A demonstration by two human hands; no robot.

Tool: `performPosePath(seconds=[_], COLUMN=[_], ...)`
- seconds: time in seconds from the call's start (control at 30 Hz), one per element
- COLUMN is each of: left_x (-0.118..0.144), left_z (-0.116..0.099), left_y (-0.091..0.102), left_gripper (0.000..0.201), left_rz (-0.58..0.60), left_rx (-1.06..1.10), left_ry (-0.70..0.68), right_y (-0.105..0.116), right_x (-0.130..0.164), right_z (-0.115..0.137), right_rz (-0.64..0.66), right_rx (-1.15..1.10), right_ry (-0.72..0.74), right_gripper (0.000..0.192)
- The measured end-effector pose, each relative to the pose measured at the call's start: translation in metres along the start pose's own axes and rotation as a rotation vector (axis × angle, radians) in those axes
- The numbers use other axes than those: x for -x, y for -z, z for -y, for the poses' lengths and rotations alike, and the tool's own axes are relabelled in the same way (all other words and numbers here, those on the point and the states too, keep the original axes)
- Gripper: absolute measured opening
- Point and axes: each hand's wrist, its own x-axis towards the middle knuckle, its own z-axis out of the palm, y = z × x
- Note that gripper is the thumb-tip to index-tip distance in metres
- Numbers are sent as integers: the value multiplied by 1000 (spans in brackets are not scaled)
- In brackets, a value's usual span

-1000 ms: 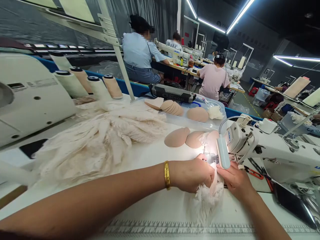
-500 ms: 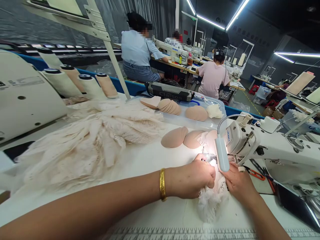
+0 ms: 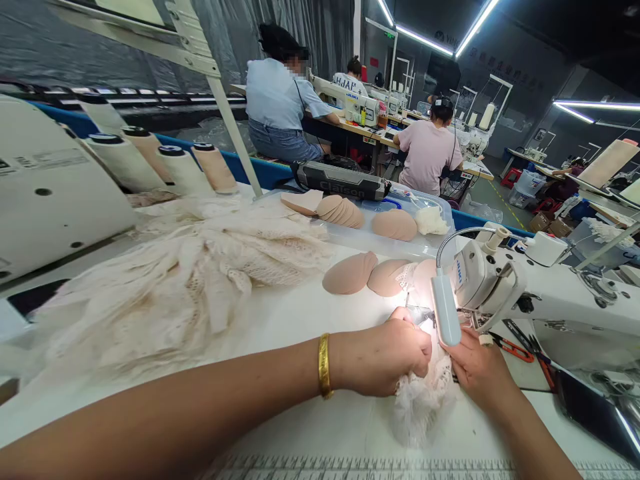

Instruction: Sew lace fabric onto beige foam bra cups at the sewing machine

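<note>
My left hand [image 3: 397, 353] is closed on a piece of white lace fabric [image 3: 417, 407], just left of the sewing machine's [image 3: 500, 273] needle area. The ruffled end of the lace hangs from under this hand onto the white table. My right hand [image 3: 477, 363] grips the right edge of the same lace, its fingertips partly hidden behind the lit lamp [image 3: 445, 310]. Beyond the needle, the lace runs up to a beige bra cup [image 3: 424, 273]. Two more cups lie to its left, the farther one a smooth beige pad [image 3: 350, 273].
A heap of cream lace [image 3: 200, 280] covers the left side. Behind sits a clear plastic tray [image 3: 340, 241] with stacked cups. Thread cones [image 3: 215, 168] stand at back left. Orange-handled snips [image 3: 515, 348] lie right of my right hand. A ruler strip [image 3: 360, 468] lines the front edge.
The view has shifted very slightly. Both hands keep nearly the same place on the lace.
</note>
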Motion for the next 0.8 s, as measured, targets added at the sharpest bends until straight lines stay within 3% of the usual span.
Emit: performPosePath(seconds=[0.37,0.53,0.73,0.8], left_x=[-7,-8,-3,-3], left_z=[13,21,15,16], left_y=[13,15,12,8], left_gripper=[18,17,22,18], left_rz=[33,8,28,-42], left_rx=[-102,-104,-208,-258], left_ry=[17,-16,-81,-45], right_y=[1,9,16,14], right_x=[2,1,-2,0], right_z=[-4,-2,1,-1], right_rz=[-16,48,72,76], right_rx=[-39,-94,-101,-92], right_ry=[75,101,121,107], right_gripper=[33,27,25,25])
